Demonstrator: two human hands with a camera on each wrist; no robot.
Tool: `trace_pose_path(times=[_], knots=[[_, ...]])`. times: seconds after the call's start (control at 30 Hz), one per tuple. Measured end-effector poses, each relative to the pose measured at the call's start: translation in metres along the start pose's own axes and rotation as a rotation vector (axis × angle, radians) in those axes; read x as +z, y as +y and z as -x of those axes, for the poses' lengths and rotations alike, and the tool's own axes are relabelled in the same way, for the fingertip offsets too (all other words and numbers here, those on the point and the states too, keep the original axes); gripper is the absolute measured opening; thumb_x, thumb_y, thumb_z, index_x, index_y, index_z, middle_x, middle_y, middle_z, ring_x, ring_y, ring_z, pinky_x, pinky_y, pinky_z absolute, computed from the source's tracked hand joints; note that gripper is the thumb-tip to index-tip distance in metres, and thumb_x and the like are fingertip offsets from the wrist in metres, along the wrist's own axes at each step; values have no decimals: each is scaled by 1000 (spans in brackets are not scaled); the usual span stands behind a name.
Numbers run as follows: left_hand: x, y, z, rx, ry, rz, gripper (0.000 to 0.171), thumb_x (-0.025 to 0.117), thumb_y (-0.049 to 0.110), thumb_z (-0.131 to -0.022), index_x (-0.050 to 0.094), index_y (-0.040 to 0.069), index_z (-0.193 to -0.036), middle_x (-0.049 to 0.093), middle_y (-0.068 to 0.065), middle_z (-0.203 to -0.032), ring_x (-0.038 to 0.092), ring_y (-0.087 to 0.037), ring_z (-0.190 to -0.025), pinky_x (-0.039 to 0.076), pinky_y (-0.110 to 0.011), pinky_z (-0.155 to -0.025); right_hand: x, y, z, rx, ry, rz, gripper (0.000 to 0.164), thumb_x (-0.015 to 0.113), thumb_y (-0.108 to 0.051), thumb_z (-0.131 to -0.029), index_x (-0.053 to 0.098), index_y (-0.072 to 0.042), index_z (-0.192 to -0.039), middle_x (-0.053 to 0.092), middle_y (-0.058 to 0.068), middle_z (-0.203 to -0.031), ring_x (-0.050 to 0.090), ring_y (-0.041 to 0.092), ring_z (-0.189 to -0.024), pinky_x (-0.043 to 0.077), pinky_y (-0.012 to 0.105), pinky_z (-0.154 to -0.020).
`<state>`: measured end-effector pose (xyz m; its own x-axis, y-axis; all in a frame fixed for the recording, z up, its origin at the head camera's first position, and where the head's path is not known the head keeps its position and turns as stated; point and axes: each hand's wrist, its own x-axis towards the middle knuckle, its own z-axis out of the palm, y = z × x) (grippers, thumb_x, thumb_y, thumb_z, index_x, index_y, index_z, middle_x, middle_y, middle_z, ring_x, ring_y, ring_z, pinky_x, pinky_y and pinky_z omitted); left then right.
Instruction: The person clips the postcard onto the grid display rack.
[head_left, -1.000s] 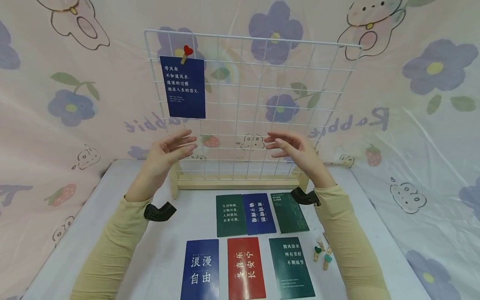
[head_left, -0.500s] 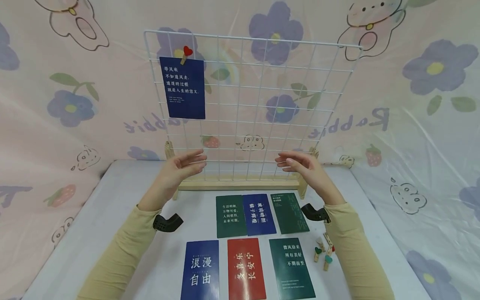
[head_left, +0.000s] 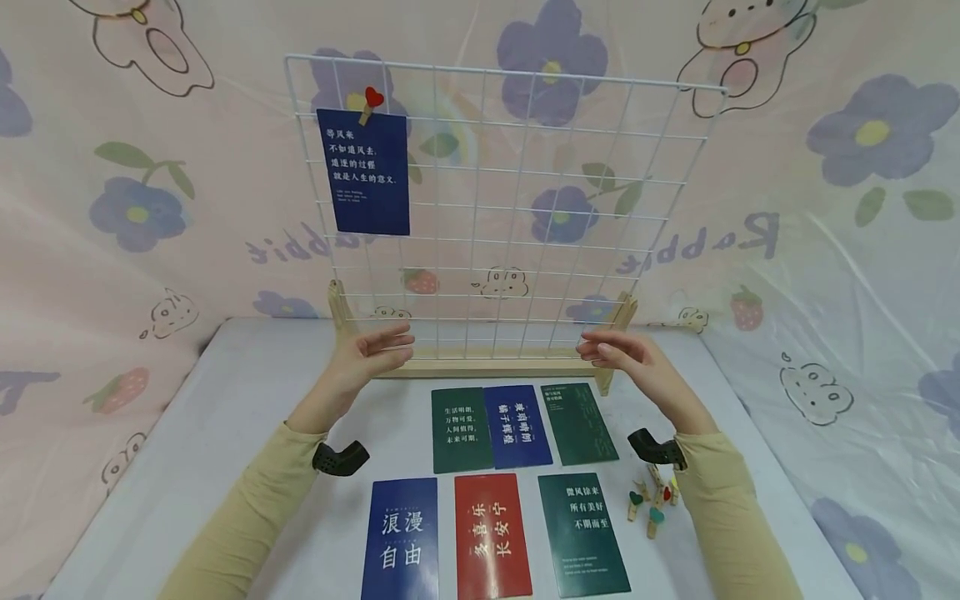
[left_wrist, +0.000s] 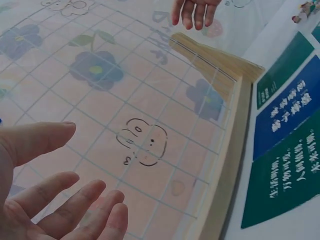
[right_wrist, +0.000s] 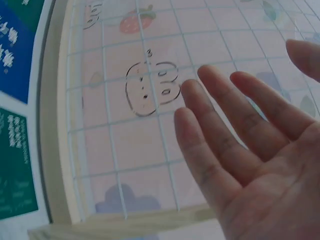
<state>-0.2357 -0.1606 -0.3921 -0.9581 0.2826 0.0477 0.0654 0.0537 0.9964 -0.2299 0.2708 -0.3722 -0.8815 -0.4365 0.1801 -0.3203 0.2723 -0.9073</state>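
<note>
My left hand point(head_left: 369, 358) hovers before the left foot of the white wire grid point(head_left: 493, 207), fingers relaxed and holding nothing. Facing it, my right hand point(head_left: 628, 360) hangs by the right end of the wooden base point(head_left: 487, 367), palm inward and also holding nothing. In the right wrist view its fingers point(right_wrist: 220, 135) are spread in front of the mesh. A dark blue card point(head_left: 367, 175) with white writing hangs at the grid's upper left, held by a wooden clip point(head_left: 371, 104) with a red heart.
Two rows of cards lie on the white table point(head_left: 300, 533): green point(head_left: 462, 429), blue point(head_left: 519, 427) and green point(head_left: 579, 423) behind; blue point(head_left: 400, 537), red point(head_left: 492, 535) and green point(head_left: 583, 535) in front. Several small heart clips point(head_left: 655, 518) lie beside my right sleeve. Patterned cloth hangs behind.
Both hands have come down from before the grid toward its base, and the right one has moved outward to the right. The cards and clips stay put.
</note>
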Motion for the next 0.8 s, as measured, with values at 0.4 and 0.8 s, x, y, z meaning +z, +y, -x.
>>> trace_pose_path(times=[0.4,0.8], knots=[[9,-33,-3,-49,-20,-45,52,70,11,-88,51,-1,-135,55,-24,-129,59,-25,-111,49,-35,-93,-8,23,30,61,11,17,39,48,-17,-102,49,2,-136,59,23,-123,59,21,-112,47,23,-93],[19,-59,-1,-171,-42,-7,58,70,12,-88,45,-6,-137,50,-27,-133,59,-24,-109,46,-46,-97,-12,53,67,164,27,33,38,48,-19,-102,50,0,-135,59,24,-122,60,25,-110,50,27,-90]])
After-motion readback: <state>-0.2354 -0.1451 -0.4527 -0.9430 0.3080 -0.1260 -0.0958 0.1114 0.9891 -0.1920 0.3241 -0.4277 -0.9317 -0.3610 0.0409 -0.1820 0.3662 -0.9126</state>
